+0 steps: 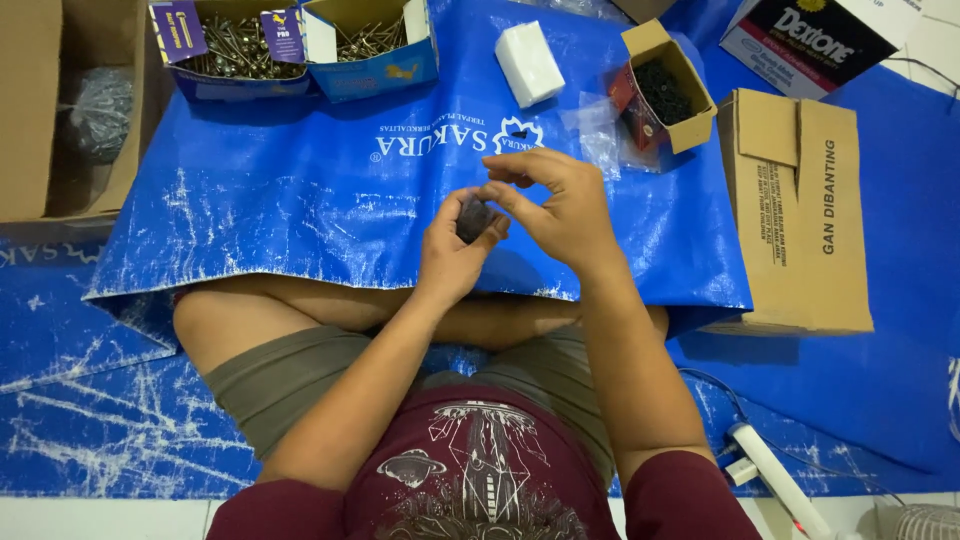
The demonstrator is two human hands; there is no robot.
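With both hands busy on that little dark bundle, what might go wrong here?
The left hand cups a small dark bundle while the right hand picks at it; loose pieces could slip onto the blue tarp. If they are sharp, like the dark screws in the open carton, fingertips could get pricked. That carton stands near the right hand, so a reach might tip it.

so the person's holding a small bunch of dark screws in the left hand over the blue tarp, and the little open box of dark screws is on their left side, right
Not quite. The left hand does hold a small dark bunch over the blue tarp, with the right hand touching it, but the little open box of dark screws sits on their right side, as the head view shows.
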